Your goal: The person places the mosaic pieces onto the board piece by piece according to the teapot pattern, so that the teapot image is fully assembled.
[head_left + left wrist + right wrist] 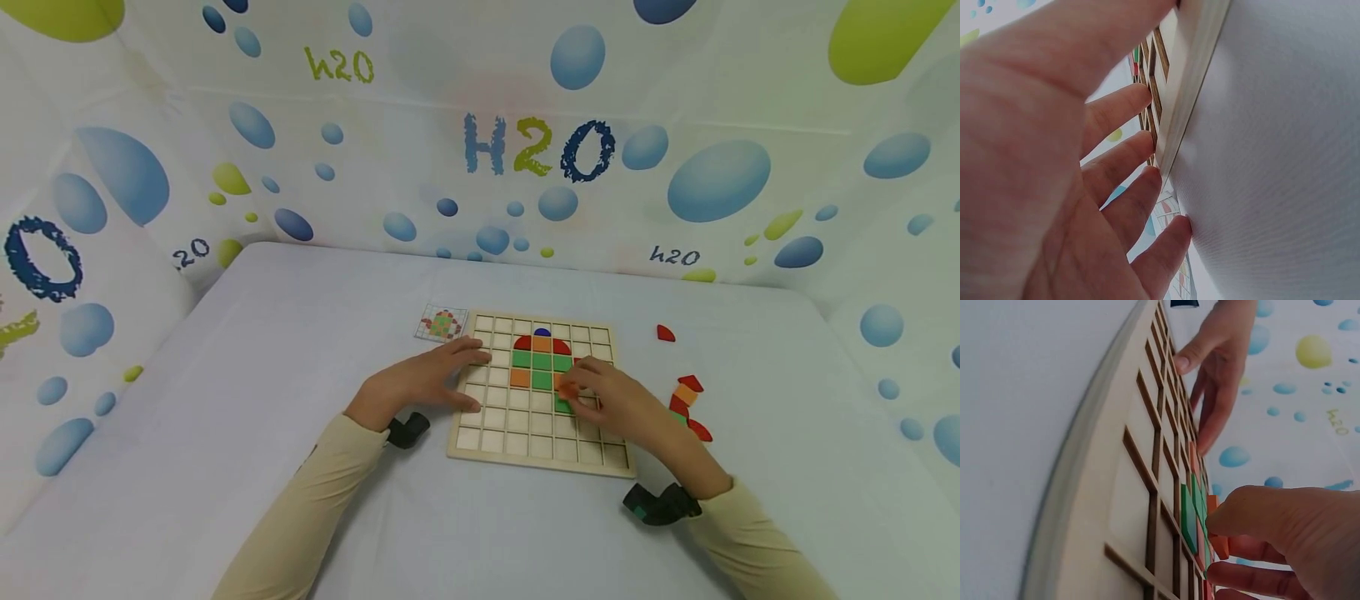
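Right hand [618, 398]: thumb and fingers pinch an orange tile [1220, 547] raised over the board; whether its lower edge touches anything cannot be told. Left hand [423, 377]: fingers spread, thumb apart, tips on the left side of the wooden board [525, 461]. The step in hand appears to be seating the orange tile in a cell. For a clean fit, the tile is best turned until its sides run parallel to the dividers, lowered flat, then pressed lightly at its middle; a tilted corner could catch on a divider or lift the neighbouring green tile [562, 406]. Light pressure from the left hand should be enough to hold the board against sliding.

Beneath and beyond the pinch, filled cells: a blue piece [542, 332] at the top, red curved pieces [522, 342] flanking an orange square [541, 343], then a row of green squares [542, 361]. Beside the board's upper left corner, the pattern card [442, 322], worth checking before release. Right of the board, on white cloth [187, 467], loose pieces [684, 395], with one red piece [665, 333] lying apart.
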The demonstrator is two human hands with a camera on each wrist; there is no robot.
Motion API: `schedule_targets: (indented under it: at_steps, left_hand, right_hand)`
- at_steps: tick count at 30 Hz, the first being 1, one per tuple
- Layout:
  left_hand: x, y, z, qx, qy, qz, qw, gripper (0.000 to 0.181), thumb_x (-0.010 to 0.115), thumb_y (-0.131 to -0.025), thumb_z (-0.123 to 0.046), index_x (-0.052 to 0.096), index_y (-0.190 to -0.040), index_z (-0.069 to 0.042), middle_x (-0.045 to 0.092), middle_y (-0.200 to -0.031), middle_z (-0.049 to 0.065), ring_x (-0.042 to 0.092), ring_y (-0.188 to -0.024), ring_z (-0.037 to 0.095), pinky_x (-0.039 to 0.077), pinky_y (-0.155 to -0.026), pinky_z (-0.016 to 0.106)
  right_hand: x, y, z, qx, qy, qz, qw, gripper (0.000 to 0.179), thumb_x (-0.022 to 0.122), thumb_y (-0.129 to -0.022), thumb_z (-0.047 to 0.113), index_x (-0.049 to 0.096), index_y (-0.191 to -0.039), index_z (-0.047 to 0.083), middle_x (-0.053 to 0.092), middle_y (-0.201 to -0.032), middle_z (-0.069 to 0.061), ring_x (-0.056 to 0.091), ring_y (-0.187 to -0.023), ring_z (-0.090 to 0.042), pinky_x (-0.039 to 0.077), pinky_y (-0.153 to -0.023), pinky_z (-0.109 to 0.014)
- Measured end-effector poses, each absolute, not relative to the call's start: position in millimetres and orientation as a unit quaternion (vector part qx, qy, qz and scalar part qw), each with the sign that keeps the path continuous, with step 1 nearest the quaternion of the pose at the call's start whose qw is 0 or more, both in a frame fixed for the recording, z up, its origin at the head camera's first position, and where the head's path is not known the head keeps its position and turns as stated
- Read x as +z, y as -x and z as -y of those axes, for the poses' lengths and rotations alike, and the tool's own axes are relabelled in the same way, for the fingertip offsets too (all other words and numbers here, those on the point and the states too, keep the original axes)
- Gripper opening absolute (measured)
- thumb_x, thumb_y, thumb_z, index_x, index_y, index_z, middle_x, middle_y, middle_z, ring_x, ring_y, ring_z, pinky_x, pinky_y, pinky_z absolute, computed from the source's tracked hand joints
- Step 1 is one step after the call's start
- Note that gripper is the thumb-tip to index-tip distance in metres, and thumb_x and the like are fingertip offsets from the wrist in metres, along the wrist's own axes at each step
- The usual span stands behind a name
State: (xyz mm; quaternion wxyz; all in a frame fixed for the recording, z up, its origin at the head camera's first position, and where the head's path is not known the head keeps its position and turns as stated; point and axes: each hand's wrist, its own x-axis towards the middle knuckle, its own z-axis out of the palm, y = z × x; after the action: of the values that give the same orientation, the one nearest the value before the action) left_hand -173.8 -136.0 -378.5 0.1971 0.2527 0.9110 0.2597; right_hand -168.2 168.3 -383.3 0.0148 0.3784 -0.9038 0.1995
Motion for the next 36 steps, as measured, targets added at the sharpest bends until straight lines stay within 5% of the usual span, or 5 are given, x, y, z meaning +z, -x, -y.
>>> schedule_targets:
  at_steps: [6,15,36]
  left_hand:
    - [-378.5,173.9,135.2,0.253,-0.255,-0.913,0.193,0.076,0.074,-0.087,-0.035,0.039,-0.149,-0.010,0.022,-0.159,0.013,0.022,-0.146,0.034,0.029,-0.113,0.051]
    - [-379.4,174.3,134.6,0.249,-0.257,-0.914,0.193,0.075,0.074,-0.087,-0.034,0.039,-0.149,-0.009,0.023,-0.159,0.013,0.023,-0.146,0.034,0.029,-0.113,0.050]
    - [-376.5,173.5,134.0,0.250,-0.243,-0.917,0.194,0.075,0.075,-0.087,-0.036,0.040,-0.149,-0.012,0.023,-0.159,0.011,0.023,-0.146,0.032,0.029,-0.113,0.049]
  right_hand:
    - [-389.3,165.1,-160.7,0.197,-0.389,0.899,0.032,0.023,0.074,-0.086,0.010,0.068,-0.108,0.008,0.063,-0.104,-0.006,0.062,-0.092,-0.021,0.056,-0.080,-0.037]
    - [-395.6,165.5,-153.8,0.189,-0.424,0.885,0.045,0.005,0.072,-0.089,0.013,0.067,-0.087,0.013,0.066,-0.093,0.001,0.059,-0.093,-0.019,0.053,-0.083,-0.036]
    - [-400.6,165.0,-146.5,0.211,-0.407,0.888,0.043,0.011,0.071,-0.090,0.019,0.075,-0.098,0.012,0.071,-0.103,0.000,0.063,-0.104,-0.022,0.047,-0.097,-0.045]
